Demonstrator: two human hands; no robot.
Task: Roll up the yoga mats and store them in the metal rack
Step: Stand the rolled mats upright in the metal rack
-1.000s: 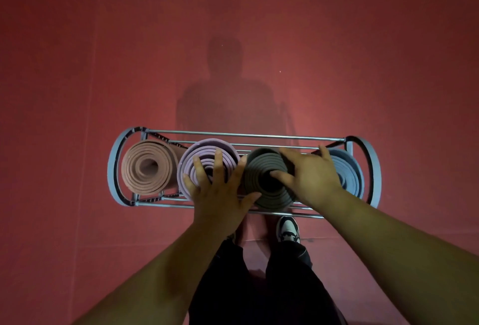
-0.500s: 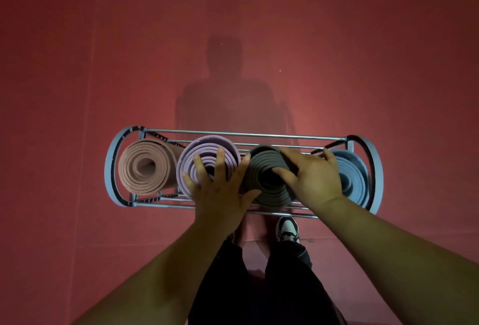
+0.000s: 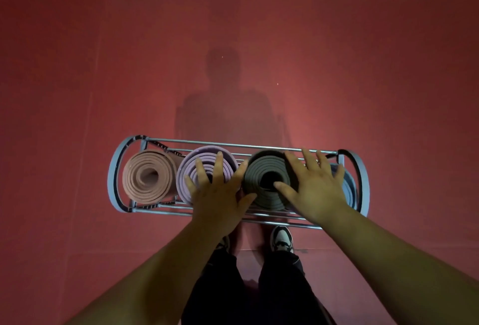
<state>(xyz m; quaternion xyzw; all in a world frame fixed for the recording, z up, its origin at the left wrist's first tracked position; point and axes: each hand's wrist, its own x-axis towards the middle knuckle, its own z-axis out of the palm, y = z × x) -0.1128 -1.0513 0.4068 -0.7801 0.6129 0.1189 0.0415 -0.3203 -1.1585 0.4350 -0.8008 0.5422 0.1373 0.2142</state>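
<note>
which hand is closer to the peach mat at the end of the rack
Left. The left hand lies flat on the lilac mat, right beside the peach mat; the right hand is farther along, spread over the grey mat and blue mat.

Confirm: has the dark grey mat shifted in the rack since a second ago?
No. Against the metal rack rails, the dark grey mat sits where it did, between lilac mat and blue mat.

There is just one camera, up on the person's head. It looks almost straight down at the metal rack on the red floor. The rack is close, in the middle of the view. The left hand and right hand reach it.
</note>
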